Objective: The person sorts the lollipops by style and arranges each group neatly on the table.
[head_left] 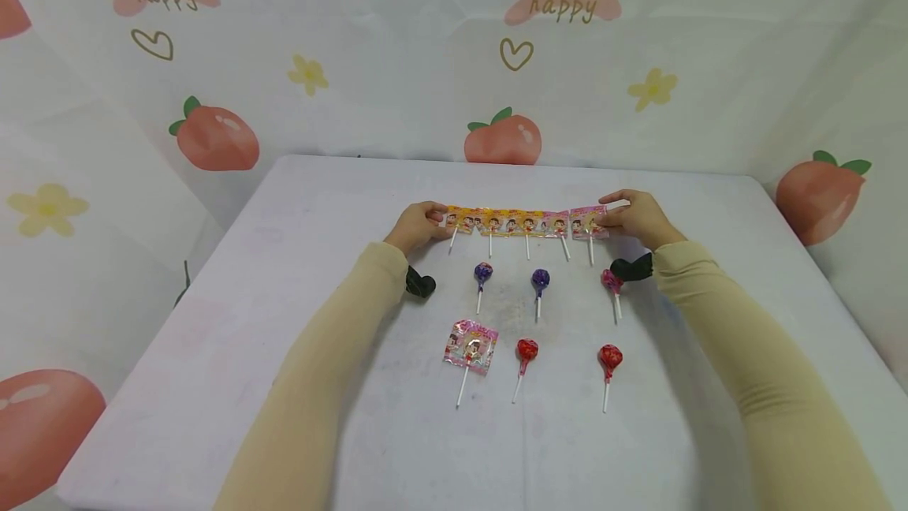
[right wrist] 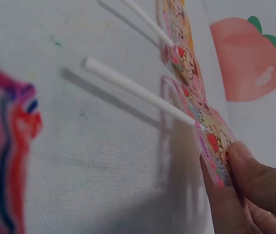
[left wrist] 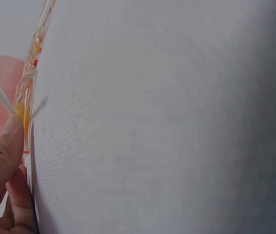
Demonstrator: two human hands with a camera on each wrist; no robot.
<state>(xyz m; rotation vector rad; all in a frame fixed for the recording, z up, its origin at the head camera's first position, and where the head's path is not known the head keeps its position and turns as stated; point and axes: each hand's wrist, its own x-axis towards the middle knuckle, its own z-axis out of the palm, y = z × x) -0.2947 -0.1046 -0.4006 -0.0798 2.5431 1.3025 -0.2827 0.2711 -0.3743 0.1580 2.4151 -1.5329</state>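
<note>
A row of flat lollipops in orange and pink wrappers (head_left: 528, 222) lies across the back of the table, sticks towards me. My left hand (head_left: 417, 225) pinches the orange-wrapped lollipop (left wrist: 27, 105) at the row's left end, thumb over its edge. At the right end, my right hand (head_left: 638, 219) holds the pink-wrapped lollipop (right wrist: 211, 134) between thumb and fingers. In the right wrist view its white stick (right wrist: 138, 91) stands off the table with a shadow under it. Nearer me are two purple round lollipops (head_left: 483, 271) and a pink one (head_left: 611, 281), partly covered by the right wrist camera.
A pink-wrapped flat lollipop (head_left: 471, 346) and two red round lollipops (head_left: 527, 350) form the front row. Black wrist cameras (head_left: 421, 284) hang below both sleeves. The white table (head_left: 213, 337) meets a printed cloth (head_left: 397, 85) at its back edge.
</note>
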